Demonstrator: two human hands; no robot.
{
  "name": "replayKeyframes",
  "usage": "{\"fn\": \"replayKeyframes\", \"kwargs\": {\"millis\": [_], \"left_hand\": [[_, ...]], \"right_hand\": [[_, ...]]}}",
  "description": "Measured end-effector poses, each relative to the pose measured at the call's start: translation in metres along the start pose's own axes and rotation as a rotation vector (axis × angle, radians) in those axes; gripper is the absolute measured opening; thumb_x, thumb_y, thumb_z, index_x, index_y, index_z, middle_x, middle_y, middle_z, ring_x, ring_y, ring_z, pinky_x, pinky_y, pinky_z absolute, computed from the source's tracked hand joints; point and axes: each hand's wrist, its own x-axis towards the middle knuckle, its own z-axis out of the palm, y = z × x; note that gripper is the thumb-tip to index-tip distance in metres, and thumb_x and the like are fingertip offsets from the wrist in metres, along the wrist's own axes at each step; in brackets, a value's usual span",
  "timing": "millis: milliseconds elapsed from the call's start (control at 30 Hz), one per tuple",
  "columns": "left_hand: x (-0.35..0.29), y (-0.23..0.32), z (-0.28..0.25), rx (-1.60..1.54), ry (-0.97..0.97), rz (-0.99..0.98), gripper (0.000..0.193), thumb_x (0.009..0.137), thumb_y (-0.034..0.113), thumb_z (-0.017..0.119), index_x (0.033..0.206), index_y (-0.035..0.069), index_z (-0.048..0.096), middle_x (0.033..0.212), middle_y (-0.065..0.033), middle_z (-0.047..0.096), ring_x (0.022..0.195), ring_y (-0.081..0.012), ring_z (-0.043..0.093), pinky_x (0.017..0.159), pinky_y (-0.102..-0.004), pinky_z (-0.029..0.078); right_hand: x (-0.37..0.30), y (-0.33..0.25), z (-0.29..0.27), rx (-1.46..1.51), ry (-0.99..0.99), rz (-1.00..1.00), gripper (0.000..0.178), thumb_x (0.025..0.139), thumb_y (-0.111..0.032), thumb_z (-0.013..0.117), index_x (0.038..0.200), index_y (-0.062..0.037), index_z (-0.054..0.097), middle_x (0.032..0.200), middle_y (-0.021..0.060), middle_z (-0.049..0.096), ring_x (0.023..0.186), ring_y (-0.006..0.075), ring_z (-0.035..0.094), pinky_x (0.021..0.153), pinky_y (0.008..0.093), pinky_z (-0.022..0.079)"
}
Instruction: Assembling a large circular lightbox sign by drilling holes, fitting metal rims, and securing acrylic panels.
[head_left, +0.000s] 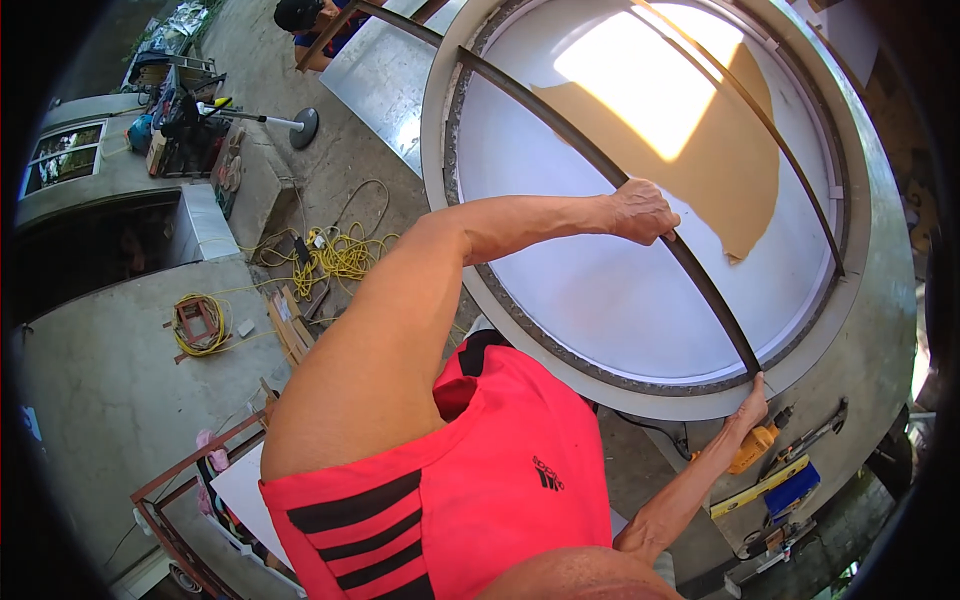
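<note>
Yellow cord [345, 262] near wooden planks [288, 328]

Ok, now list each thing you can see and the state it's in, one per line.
Left hand: closed around the dark bar.
Right hand: at the bar's near end; grip unclear.
Dark bar: held, spanning the round frame.
Brown sheet: inside the round frame, partly sunlit.
Loose yellow cord: tangled on the ground.
Drill: set down; on or off unclear.

Blown-out glare on white panel [575, 290], doorway [95, 250] seemingly near-black.
</note>
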Motion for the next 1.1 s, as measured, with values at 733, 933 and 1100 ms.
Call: {"fn": "replayKeyframes", "kwargs": {"millis": [733,933,1100], "left_hand": [[-0.003,0.001,0.0,0.022,0.007,0.003,0.023,0.087,0.026,0.068,0.074,0.007,0.066,0.063,-0.0111,0.065,0.062,-0.032,0.066,0.053,-0.045,0.043],[-0.001,0.004,-0.005,0.048,-0.037,-0.018,0.026,0.091,0.028,0.066,0.075,0.007,0.065,0.064,-0.0115,0.066,0.067,-0.0325,0.067,0.057,-0.0461,0.045],[0.002,0.004,-0.001,0.076,-0.042,-0.049,0.03,0.094,0.032,0.062,0.077,0.007,0.061,0.07,-0.0113,0.067,0.07,-0.0344,0.067,0.062,-0.0468,0.048]], "right_hand": [[-0.028,-0.007,0.002,-0.731,0.346,-1.12,0.051,0.087,-0.01,0.062,0.137,-0.0079,0.055,0.145,0.0185,0.047,0.13,0.0378,0.048,0.103,0.0493,0.044],[-0.021,-0.002,0.003,-0.623,0.424,-0.966,0.052,0.091,-0.014,0.057,0.14,0.0025,0.048,0.14,0.0252,0.052,0.128,0.0426,0.051,0.105,0.0477,0.043],[-0.019,0.001,0.001,-0.444,0.31,-0.704,0.056,0.099,-0.033,0.047,0.134,0.0102,0.052,0.126,0.0313,0.061,0.118,0.0459,0.058,0.1,0.046,0.043]]}}
